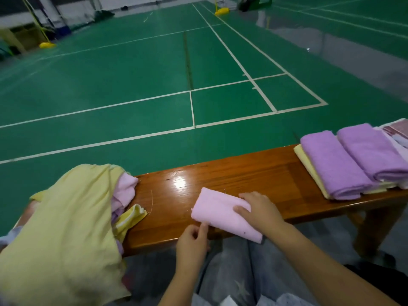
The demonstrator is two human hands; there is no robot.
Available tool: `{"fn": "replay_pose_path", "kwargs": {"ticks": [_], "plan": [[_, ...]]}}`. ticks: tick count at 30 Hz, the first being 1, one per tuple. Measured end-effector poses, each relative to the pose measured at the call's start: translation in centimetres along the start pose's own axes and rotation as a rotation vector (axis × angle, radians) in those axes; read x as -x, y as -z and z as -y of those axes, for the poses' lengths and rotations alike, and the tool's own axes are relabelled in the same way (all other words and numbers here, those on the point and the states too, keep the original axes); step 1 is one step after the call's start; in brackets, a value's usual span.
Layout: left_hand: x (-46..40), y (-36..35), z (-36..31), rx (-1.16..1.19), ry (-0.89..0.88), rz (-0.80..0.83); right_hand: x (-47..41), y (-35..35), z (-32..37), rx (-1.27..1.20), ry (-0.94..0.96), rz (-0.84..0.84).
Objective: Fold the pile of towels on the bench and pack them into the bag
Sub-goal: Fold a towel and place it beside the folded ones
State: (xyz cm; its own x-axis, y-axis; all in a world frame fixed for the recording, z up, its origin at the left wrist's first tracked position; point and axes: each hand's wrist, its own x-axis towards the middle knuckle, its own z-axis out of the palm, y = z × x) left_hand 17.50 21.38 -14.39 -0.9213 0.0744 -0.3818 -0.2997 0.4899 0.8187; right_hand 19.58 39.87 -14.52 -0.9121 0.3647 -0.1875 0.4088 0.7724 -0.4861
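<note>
While the right hand (258,209) lies flat on the folded pink towel (223,214), its fingers straight and close together and pressing the cloth onto the wooden bench (254,173), the left hand (194,238) pinches the towel's near-left corner between thumb and forefinger. That pink towel sits in the middle of the bench, close to its near edge, with one corner hanging just over the edge toward the person's lap. To the left, a loose pile of unfolded towels (72,228) covers the bench end, a large pale yellow one draped over pink and lilac pieces. At the far right end, folded towels (353,162) lie side by side: two purple ones on top of a pale yellow one, with lighter patterned ones beyond them at the frame's edge. Beyond the bench stretches a green court floor (132,74) with white lines.
</note>
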Motion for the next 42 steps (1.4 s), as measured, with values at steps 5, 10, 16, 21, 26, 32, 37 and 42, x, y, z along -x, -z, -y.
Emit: {"fn": "replay_pose_path", "kwargs": {"ticks": [5, 10, 16, 21, 26, 32, 37, 42], "plan": [[0.6, -1.3, 1.0, 0.341, 0.291, 0.269, 1.8, -0.9, 0.4, -0.196, -0.062, 0.004], [0.9, -1.5, 1.0, 0.529, 0.345, 0.327, 3.8, -2.1, 1.0, -0.355, -0.098, 0.045], [1.0, -1.7, 0.5, 0.536, 0.322, 0.438, 5.5, -2.0, -0.6, -0.568, -0.224, 0.119], [1.7, -3.4, -1.5, 0.523, 0.171, 0.493, 6.1, -0.3, -2.3, -0.836, -0.357, 0.119], [2.7, -5.8, -4.6, 0.465, 0.052, 0.638, 6.6, 3.0, -5.4, -1.278, -0.372, 0.224], [4.3, -9.6, -8.2, 0.450, -0.047, 0.808, 7.2, 8.7, -8.4, -1.457, -0.269, 0.021], [5.2, -13.5, -11.4, 0.416, -0.071, 0.879, 7.9, 14.0, -11.8, -1.271, -0.257, -0.246], [5.8, -16.3, -14.1, 0.377, -0.112, 0.924, 7.9, 20.6, -17.5, -1.116, -0.268, -0.415]]}}
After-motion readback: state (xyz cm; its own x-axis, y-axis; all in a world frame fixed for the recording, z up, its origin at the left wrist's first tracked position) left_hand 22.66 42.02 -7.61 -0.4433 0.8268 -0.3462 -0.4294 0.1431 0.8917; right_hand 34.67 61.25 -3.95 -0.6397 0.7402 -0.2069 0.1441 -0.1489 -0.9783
